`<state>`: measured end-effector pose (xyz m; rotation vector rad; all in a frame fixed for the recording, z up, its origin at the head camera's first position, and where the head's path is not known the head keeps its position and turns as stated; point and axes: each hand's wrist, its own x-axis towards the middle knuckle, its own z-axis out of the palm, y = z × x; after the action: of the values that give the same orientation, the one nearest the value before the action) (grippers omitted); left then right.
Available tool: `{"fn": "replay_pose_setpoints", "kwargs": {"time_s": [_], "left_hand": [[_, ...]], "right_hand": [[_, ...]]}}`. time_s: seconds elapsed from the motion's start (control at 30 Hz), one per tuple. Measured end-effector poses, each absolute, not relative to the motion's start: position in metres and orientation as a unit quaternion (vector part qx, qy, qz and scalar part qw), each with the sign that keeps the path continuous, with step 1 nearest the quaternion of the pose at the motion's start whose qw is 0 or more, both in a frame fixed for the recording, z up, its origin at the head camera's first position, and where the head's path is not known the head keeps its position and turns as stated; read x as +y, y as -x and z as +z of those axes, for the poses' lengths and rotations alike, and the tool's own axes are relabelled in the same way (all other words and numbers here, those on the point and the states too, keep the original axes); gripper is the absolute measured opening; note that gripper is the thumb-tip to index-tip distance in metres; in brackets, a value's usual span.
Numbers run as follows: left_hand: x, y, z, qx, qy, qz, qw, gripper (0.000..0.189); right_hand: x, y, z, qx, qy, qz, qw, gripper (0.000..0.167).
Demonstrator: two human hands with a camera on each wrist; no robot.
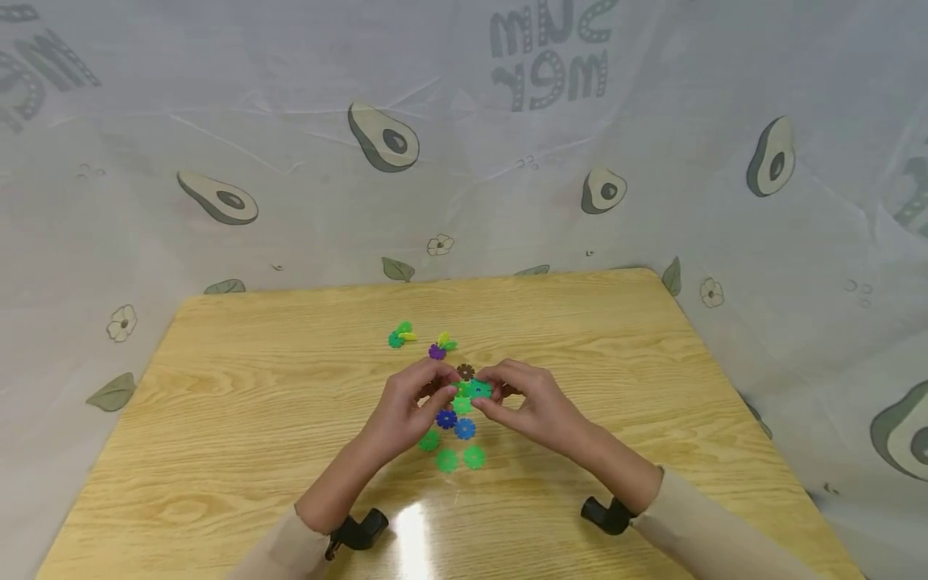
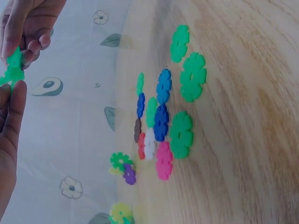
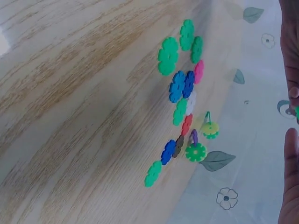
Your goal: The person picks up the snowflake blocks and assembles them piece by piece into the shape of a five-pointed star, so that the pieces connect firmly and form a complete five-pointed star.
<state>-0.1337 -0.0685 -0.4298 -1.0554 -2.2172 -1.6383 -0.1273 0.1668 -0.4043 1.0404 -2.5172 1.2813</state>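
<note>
Both hands meet over the middle of the table. My left hand (image 1: 402, 411) pinches a green flower-shaped plastic disc (image 1: 463, 389) between thumb and fingers. With thumb and fingertips, my right hand (image 1: 532, 403) holds a teal-green notched disc (image 1: 480, 390) against it. In the left wrist view, the green discs (image 2: 15, 70) between the two hands meet at an angle; fingers hide their far edges. Loose discs lie below: brown (image 1: 466, 371), dark blue (image 1: 446, 419), lighter blue (image 1: 465, 429) and several green. Pink (image 2: 164, 161), white (image 2: 150, 144) and red (image 2: 141, 146) ones show from the side.
Two small joined clusters stand farther back, one green and yellow (image 1: 396, 339), the other purple, yellow and green (image 1: 437, 351). The wood-grain table (image 1: 275, 362) reaches a pale curtain (image 1: 312, 185) printed with avocados. Black wrist cameras are strapped to both forearms.
</note>
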Motion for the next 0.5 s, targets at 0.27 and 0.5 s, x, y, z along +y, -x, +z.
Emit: {"fn": "replay_pose_setpoints", "kwargs": {"time_s": [0.27, 0.5], "left_hand": [[-0.067, 0.14, -0.428, -0.762, 0.327, -0.552, 0.085, 0.005], [-0.075, 0.146, -0.428, -0.781, 0.253, -0.564, 0.093, 0.009]], "right_hand": [[0.165, 0.136, -0.405, -0.841, -0.33, 0.423, 0.064, 0.025], [0.173, 0.149, -0.425, -0.863, -0.296, 0.409, 0.015, 0.031]]}}
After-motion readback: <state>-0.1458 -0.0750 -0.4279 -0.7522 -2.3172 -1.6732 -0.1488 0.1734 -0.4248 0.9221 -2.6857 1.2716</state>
